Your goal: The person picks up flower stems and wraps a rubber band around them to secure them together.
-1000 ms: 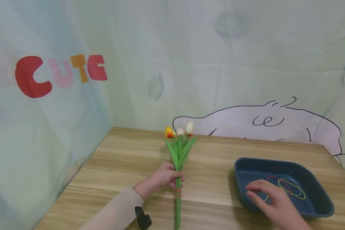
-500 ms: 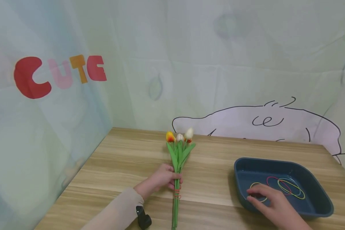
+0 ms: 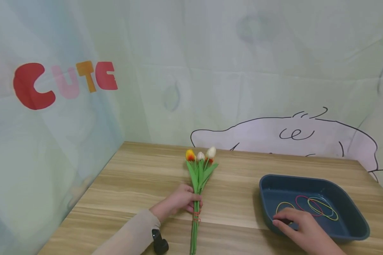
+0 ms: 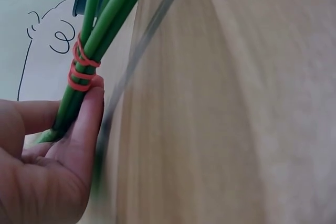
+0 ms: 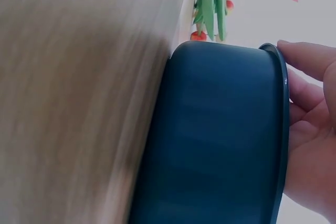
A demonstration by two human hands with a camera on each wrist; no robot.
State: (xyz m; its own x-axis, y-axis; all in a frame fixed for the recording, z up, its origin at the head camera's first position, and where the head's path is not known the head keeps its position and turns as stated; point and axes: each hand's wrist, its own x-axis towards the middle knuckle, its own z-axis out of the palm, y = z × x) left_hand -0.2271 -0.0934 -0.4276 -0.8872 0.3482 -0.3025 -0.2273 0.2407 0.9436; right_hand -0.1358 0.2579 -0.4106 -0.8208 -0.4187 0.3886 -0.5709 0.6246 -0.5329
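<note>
My left hand (image 3: pixel 182 200) grips the green stems of a tulip bunch (image 3: pixel 199 173) with yellow-orange and white blooms, above the table's middle. Red rubber bands (image 4: pixel 82 66) wind round the stems beside the fingertips, in the left wrist view. At the near left corner of a dark blue tray (image 3: pixel 354 209), my right hand (image 3: pixel 301 228) hangs over the rim, its thumb and fingers loosely bent and slightly apart. In the right wrist view the thumb is at the rim (image 5: pixel 285 93); other fingers are partly hidden behind it. A yellow rubber band (image 3: pixel 284 202) lies partly under this hand.
More rubber bands (image 3: pixel 322 208), red, yellow and bluish, lie together on the tray's floor. The tray stands on the right of the wood-grain table (image 3: pixel 140 177). A printed cloth (image 3: pixel 178 53) rises behind the table and along its left side.
The tulip blooms have come down and nearer, while my left hand keeps its grip. My right hand has lowered a little at the tray, and the gap between thumb and forefinger has narrowed.
</note>
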